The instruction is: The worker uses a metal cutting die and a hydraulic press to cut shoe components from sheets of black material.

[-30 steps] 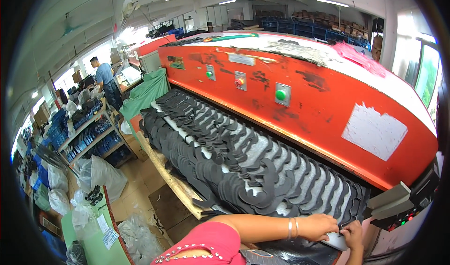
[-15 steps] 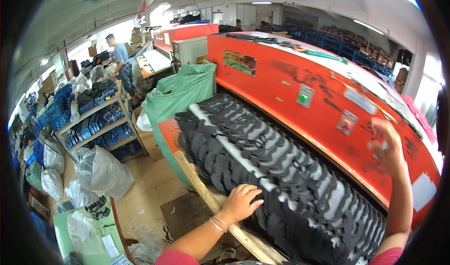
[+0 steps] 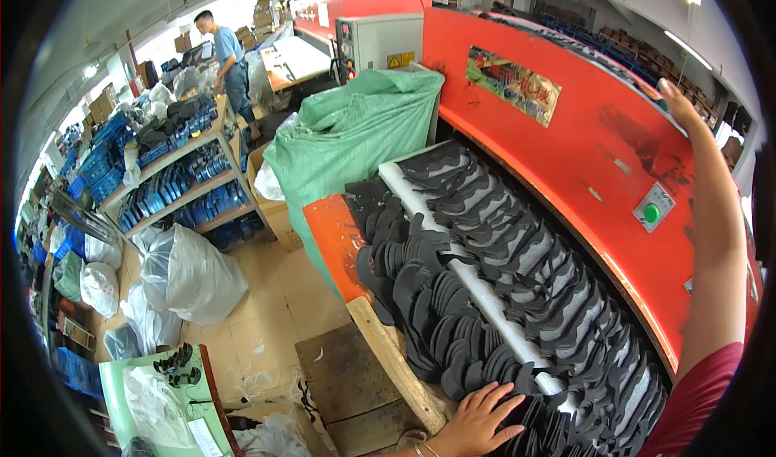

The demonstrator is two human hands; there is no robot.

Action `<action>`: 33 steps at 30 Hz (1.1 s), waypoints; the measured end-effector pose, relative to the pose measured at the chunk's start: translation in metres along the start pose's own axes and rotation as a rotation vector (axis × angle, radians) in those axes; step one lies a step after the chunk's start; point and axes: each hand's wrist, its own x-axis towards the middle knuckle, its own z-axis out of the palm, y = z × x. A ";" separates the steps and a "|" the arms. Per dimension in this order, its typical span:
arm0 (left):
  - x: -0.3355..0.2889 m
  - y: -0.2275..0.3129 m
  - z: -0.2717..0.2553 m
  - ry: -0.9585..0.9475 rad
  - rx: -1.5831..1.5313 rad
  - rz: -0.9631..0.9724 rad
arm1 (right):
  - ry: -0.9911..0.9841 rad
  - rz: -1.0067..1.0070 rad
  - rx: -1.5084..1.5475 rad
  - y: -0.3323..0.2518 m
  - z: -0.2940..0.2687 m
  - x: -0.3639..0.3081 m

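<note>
My left hand (image 3: 475, 425) lies with its fingers spread on rows of stacked black curved cut pieces (image 3: 453, 327) at the near side of the machine bed. More of these thin pieces (image 3: 517, 239) lean in rows on the far side of a white strip (image 3: 477, 283), with pale grey showing between them. My right hand (image 3: 681, 109) reaches up to the top edge of the red machine (image 3: 598, 125), beside a small dark green part. Its fingers are small and partly hidden, so their grip is unclear.
A green sack cloth (image 3: 347, 125) drapes over the machine's left end, above a wooden rail (image 3: 396, 368). Shelves of blue items (image 3: 190, 178) and white bags (image 3: 194, 275) stand left. A green table (image 3: 153, 400) is at lower left. Farther back, a person (image 3: 230, 65) stands by the shelves.
The view has shifted to the left. My right hand has risen from in front of the red panel to the machine's top edge. My left hand stays on the black pieces, fingers now more spread.
</note>
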 end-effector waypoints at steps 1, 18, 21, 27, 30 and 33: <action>0.006 -0.005 0.002 -0.075 -0.061 -0.052 | -0.077 -0.041 0.074 -0.005 0.019 0.008; 0.007 -0.003 -0.003 -0.091 -0.144 -0.132 | 0.082 0.799 1.229 0.030 -0.052 -0.055; 0.009 -0.019 0.016 0.067 -0.039 0.013 | 0.096 0.592 1.469 0.043 -0.091 -0.087; 0.045 -0.043 0.035 0.187 0.054 0.118 | 0.118 0.138 1.569 -0.042 -0.132 -0.273; 0.049 -0.041 0.045 0.208 -0.008 0.035 | 0.297 0.238 1.150 -0.036 -0.144 -0.399; 0.050 -0.051 0.051 0.255 -0.034 -0.058 | 0.282 0.343 1.064 -0.028 -0.203 -0.520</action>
